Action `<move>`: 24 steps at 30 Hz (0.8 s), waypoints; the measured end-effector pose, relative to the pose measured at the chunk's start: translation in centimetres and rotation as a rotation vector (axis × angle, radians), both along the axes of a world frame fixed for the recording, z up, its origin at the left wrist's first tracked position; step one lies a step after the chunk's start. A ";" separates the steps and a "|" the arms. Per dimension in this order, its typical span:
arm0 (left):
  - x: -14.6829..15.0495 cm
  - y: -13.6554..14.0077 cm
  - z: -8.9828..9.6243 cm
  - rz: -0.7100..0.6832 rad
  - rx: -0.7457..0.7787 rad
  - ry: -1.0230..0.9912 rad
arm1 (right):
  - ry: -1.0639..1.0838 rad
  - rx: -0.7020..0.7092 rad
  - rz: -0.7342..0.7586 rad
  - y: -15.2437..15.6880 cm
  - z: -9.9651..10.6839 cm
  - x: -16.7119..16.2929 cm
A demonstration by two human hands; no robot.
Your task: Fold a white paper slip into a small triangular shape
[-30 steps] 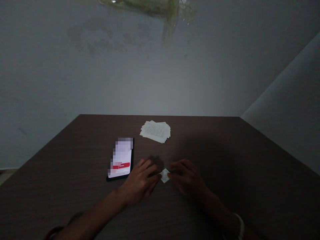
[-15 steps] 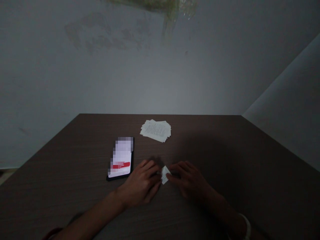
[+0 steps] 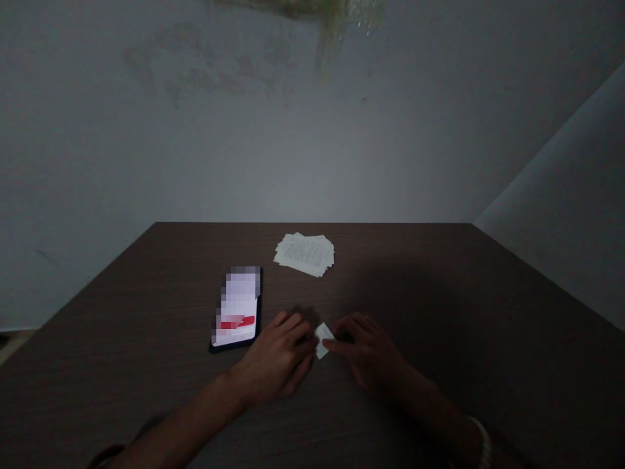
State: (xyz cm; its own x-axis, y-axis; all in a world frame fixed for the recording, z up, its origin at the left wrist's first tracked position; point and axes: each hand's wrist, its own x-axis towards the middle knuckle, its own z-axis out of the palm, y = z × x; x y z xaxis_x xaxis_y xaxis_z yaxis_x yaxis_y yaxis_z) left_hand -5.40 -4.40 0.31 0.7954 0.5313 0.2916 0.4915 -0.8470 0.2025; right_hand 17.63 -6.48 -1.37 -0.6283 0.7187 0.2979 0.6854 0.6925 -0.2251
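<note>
A small piece of printed white paper (image 3: 323, 333) lies between my two hands near the middle of the table, its corner pointing away from me. My left hand (image 3: 280, 355) is closed at the paper's left edge, fingers curled and pinching it there. From the right, my right hand (image 3: 368, 352) rests a fingertip on the paper's face, with its other fingers curled above the table. The paper's left part is hidden behind my left fingers.
A messy stack of printed paper sheets (image 3: 305, 254) lies farther back on the brown table (image 3: 195, 251). Left of my left hand lies a phone (image 3: 237, 306) with its screen lit. A grey, stained wall (image 3: 312, 143) stands behind the table.
My right hand has shifted slightly, its curled fingers drawing back a little while one fingertip stays on the paper. My left hand has hardly moved.
</note>
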 end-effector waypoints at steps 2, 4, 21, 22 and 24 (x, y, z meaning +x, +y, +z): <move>0.0 0.0 0.1 0.010 -0.003 0.009 | 0.036 0.014 -0.014 0.0 0.0 0.1; 0.0 0.0 0.2 0.016 0.001 0.001 | 0.063 0.043 -0.019 -0.1 -0.1 0.3; 0.1 -0.1 -0.3 0.084 0.080 -0.068 | 0.092 0.020 -0.092 -0.6 0.7 0.0; 0.1 -0.1 -0.2 0.089 0.079 -0.066 | 0.113 0.016 -0.118 -0.6 0.7 -0.1; 0.1 -0.1 -0.3 0.104 0.077 -0.067 | 0.156 0.021 -0.176 -0.6 0.7 -0.4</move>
State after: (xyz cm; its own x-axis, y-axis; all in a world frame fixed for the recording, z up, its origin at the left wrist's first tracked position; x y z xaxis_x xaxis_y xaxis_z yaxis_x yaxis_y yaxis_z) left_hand -5.26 -4.48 0.04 0.7146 0.5840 0.3851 0.5652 -0.8064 0.1740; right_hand 17.26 -7.08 -0.65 -0.4390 0.8056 0.3978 0.7539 0.5711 -0.3247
